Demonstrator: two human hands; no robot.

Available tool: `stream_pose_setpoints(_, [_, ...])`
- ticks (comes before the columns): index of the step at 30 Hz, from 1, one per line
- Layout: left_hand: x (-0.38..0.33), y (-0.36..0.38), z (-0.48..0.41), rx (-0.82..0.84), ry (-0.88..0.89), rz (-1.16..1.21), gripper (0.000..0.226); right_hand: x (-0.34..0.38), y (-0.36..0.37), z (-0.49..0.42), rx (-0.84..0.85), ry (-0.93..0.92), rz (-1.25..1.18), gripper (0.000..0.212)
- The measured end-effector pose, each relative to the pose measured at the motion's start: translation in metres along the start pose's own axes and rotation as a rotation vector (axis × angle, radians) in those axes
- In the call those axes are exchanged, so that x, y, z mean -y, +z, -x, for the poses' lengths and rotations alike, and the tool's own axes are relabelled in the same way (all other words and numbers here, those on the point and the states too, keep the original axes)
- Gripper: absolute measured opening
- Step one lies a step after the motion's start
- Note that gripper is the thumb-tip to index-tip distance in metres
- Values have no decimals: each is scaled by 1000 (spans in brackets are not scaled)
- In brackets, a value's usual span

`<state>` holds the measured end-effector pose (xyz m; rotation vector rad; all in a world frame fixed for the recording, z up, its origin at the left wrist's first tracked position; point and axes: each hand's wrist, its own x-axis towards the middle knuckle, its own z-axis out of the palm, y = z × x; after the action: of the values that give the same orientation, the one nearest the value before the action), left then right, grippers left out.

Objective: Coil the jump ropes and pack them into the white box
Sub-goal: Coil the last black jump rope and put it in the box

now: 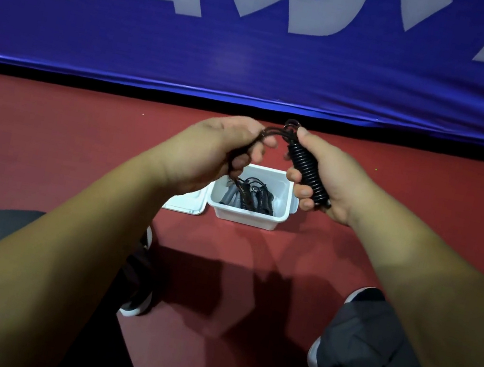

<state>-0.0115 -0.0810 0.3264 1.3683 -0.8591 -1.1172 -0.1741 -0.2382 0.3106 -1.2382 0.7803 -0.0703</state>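
A black jump rope (306, 170) is wound tightly round its handles into a ribbed bundle, which my right hand (328, 179) grips above the white box (273, 221). The rope's loose end arcs left to my left hand (217, 153), whose fingers curl round the cord. A short tail hangs from that hand toward the box. The open box stands on the red floor and holds several coiled ropes with grey handles (244, 196).
The box's white lid (187, 204) lies flat on the floor against its left side. A blue banner (255, 66) with white letters stands close behind. My knees and shoes (323, 359) are at the bottom of the view.
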Motion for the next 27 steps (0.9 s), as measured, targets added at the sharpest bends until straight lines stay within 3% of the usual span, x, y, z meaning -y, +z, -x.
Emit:
stream_pose_setpoints(4, [0, -8, 10, 84, -67, -421, 16, 6, -3, 1, 22, -14, 15, 46])
stream_pose_setpoints(10, [8, -14, 11, 12, -220, -793, 7, 0, 10, 10, 147, 41, 94, 45])
stream_pose_setpoints(15, [22, -7, 5, -61, -253, -745, 8, 3, 14, 17, 294, 111, 72, 45])
stream_pose_setpoints(19, [24, -3, 2, -105, -172, -822, 10, 1, 14, 22, 427, 208, 60, 44])
stream_pose_setpoints(24, [18, -8, 0, -91, -158, -953, 30, -18, 27, 25, 547, 314, 32, 45])
stream_pose_setpoints(27, [12, -8, 4, -36, -149, -787, 25, -26, 34, 28, 654, 392, -35, 46])
